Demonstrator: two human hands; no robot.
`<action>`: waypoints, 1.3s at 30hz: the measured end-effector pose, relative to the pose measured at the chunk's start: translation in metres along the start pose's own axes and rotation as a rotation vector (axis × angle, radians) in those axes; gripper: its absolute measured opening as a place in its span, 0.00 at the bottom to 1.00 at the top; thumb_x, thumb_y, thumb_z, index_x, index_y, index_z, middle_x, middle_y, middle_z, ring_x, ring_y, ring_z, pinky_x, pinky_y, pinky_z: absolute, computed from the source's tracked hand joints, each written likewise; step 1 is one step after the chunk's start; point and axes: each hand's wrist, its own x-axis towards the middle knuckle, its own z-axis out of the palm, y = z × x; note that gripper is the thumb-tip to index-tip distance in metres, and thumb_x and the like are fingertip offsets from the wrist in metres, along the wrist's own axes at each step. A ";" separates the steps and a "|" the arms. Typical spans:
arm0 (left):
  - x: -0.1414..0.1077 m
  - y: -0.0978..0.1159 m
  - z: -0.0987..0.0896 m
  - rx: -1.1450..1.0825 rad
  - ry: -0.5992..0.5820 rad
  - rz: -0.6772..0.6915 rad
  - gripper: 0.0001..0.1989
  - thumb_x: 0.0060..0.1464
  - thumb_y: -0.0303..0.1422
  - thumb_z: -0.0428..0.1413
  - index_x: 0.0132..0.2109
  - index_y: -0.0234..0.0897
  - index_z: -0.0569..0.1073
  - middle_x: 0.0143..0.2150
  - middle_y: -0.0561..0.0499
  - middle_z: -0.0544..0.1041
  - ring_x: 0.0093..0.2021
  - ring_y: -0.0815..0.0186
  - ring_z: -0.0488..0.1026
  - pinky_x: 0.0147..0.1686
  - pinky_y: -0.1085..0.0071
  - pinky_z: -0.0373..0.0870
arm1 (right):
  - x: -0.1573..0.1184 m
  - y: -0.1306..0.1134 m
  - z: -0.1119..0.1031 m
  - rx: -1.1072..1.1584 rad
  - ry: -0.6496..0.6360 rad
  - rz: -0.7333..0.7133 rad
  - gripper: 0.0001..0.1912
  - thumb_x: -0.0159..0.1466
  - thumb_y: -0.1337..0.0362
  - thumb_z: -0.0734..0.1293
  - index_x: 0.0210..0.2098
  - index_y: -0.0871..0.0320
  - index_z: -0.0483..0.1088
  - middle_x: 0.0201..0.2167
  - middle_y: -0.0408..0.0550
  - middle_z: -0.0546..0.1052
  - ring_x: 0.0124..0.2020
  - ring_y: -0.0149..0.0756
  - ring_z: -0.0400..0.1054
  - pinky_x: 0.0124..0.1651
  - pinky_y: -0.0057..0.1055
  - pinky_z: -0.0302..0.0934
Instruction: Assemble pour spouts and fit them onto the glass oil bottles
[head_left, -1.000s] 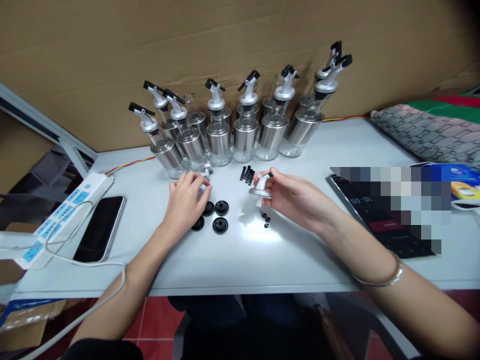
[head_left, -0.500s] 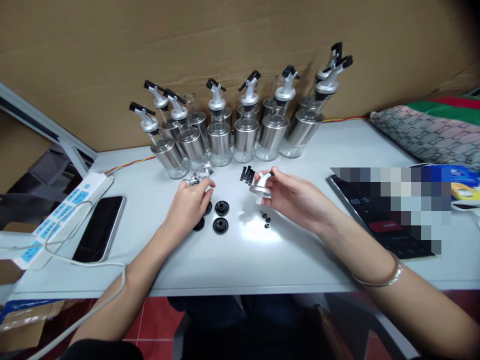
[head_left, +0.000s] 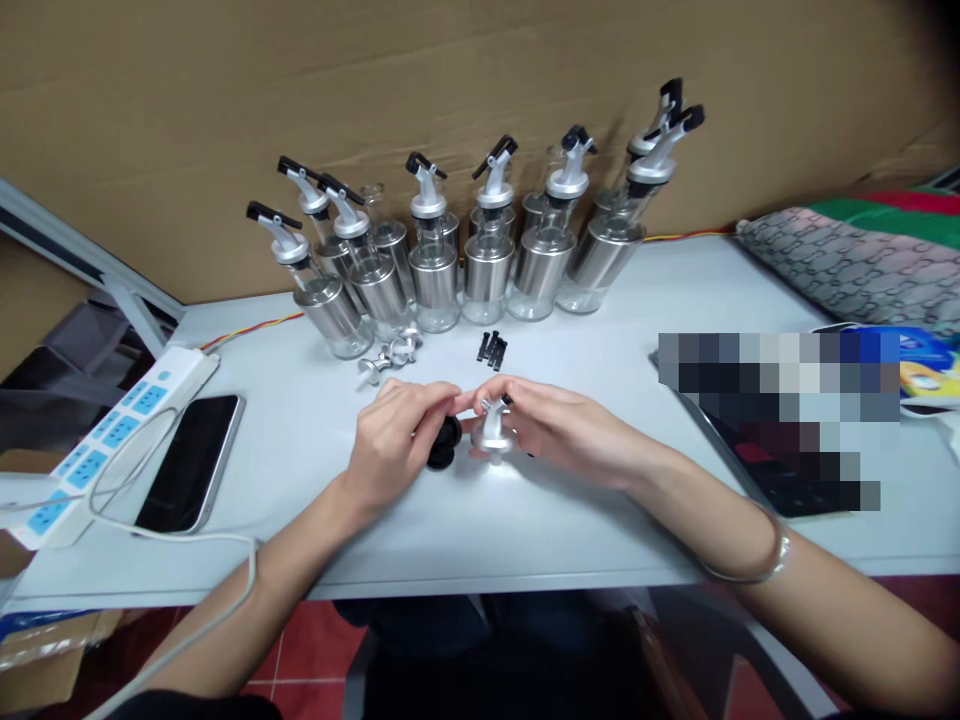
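Head view. Counts first. Eight silver spouts with black levers, fitted on bottles along the cardboard backing; more bottles behind, overlapping, so cannot give a full bottle count. Loose silver pieces in a small cluster left of centre, number uncertain from overlap. About four black strips, close together on the table. Black discs: two in sight, one tilted disc partly over a lower disc. One phone, one power strip, one white cable, one bracelet.

Writing: no brand legible. Dark screen device at right largely masked by pixel blocks. Blue-and-yellow packet near the edge, marks too blurred to read.

Piece in hand: silver spout body, roughly upright, above the table between both hands, in front of the black strips. Wide round flange, short pale stem below, narrow neck above with small prongs at the top; black part beside the neck, partly under the fingers.

Grip, right hand: pinching the spout body near its upper end, thumb and fingers closed on it. Grip, left hand: thumb and fingers pinching the tilted disc, just beside the spout body.
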 end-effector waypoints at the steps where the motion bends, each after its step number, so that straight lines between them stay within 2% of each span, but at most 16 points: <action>1: -0.001 0.000 0.000 -0.016 0.010 0.000 0.06 0.61 0.23 0.50 0.42 0.37 0.68 0.32 0.55 0.77 0.28 0.74 0.71 0.29 0.76 0.65 | 0.000 0.001 0.001 0.007 -0.022 0.015 0.14 0.63 0.53 0.64 0.39 0.57 0.71 0.47 0.50 0.73 0.40 0.32 0.68 0.46 0.37 0.63; 4: -0.004 -0.001 0.001 -0.055 0.041 -0.002 0.06 0.60 0.24 0.51 0.44 0.37 0.68 0.32 0.55 0.76 0.27 0.74 0.69 0.29 0.76 0.66 | 0.000 0.002 0.003 0.001 -0.033 -0.001 0.14 0.63 0.53 0.64 0.38 0.58 0.71 0.43 0.49 0.75 0.39 0.31 0.68 0.46 0.35 0.63; 7: -0.006 -0.002 0.003 -0.126 0.043 -0.007 0.11 0.60 0.27 0.52 0.50 0.39 0.65 0.31 0.56 0.73 0.26 0.74 0.69 0.31 0.76 0.68 | 0.002 0.003 0.004 -0.030 0.033 -0.074 0.13 0.64 0.54 0.64 0.36 0.58 0.71 0.37 0.47 0.76 0.38 0.31 0.69 0.46 0.32 0.62; 9: -0.005 -0.003 0.004 -0.206 0.009 0.006 0.13 0.61 0.28 0.51 0.53 0.39 0.63 0.30 0.56 0.70 0.28 0.73 0.68 0.31 0.75 0.68 | 0.003 0.001 0.003 -0.050 0.091 -0.114 0.13 0.64 0.54 0.63 0.36 0.58 0.70 0.37 0.48 0.76 0.38 0.33 0.69 0.45 0.34 0.62; 12: -0.004 -0.004 0.003 -0.256 -0.083 0.022 0.12 0.60 0.25 0.49 0.51 0.37 0.63 0.33 0.52 0.69 0.33 0.70 0.68 0.34 0.73 0.69 | 0.002 -0.005 0.000 -0.061 0.174 -0.163 0.13 0.64 0.53 0.63 0.36 0.57 0.70 0.38 0.49 0.77 0.40 0.36 0.70 0.44 0.35 0.63; 15: -0.002 -0.004 0.003 -0.204 -0.134 0.001 0.12 0.59 0.22 0.50 0.49 0.37 0.64 0.37 0.50 0.70 0.37 0.69 0.69 0.37 0.72 0.69 | 0.002 -0.010 -0.001 -0.071 0.227 -0.196 0.14 0.63 0.53 0.63 0.36 0.57 0.70 0.37 0.48 0.77 0.39 0.35 0.70 0.43 0.33 0.64; 20: -0.002 -0.005 0.002 -0.158 -0.119 -0.036 0.10 0.60 0.25 0.51 0.48 0.39 0.65 0.34 0.52 0.72 0.34 0.69 0.70 0.35 0.71 0.70 | 0.002 -0.012 0.000 -0.116 0.253 -0.211 0.14 0.62 0.51 0.64 0.34 0.57 0.70 0.35 0.48 0.78 0.36 0.34 0.71 0.41 0.32 0.64; 26: -0.002 -0.007 0.000 -0.197 -0.172 -0.038 0.10 0.61 0.23 0.49 0.48 0.38 0.67 0.35 0.51 0.75 0.35 0.71 0.73 0.36 0.74 0.70 | 0.001 -0.013 0.000 -0.149 0.272 -0.230 0.13 0.62 0.53 0.64 0.33 0.57 0.70 0.33 0.47 0.78 0.33 0.33 0.71 0.38 0.30 0.64; 32: -0.001 -0.012 -0.001 -0.068 -0.179 0.047 0.06 0.59 0.25 0.53 0.44 0.37 0.69 0.40 0.48 0.74 0.41 0.67 0.73 0.41 0.71 0.72 | 0.001 -0.013 -0.001 -0.240 0.313 -0.222 0.15 0.61 0.51 0.65 0.33 0.57 0.69 0.33 0.48 0.78 0.34 0.34 0.70 0.38 0.31 0.63; 39: -0.001 -0.014 -0.003 0.001 -0.277 0.137 0.14 0.60 0.21 0.47 0.48 0.39 0.70 0.43 0.47 0.75 0.38 0.68 0.74 0.36 0.72 0.71 | 0.002 -0.013 -0.002 -0.223 0.331 -0.218 0.14 0.61 0.52 0.65 0.33 0.57 0.68 0.32 0.48 0.78 0.30 0.32 0.70 0.29 0.27 0.60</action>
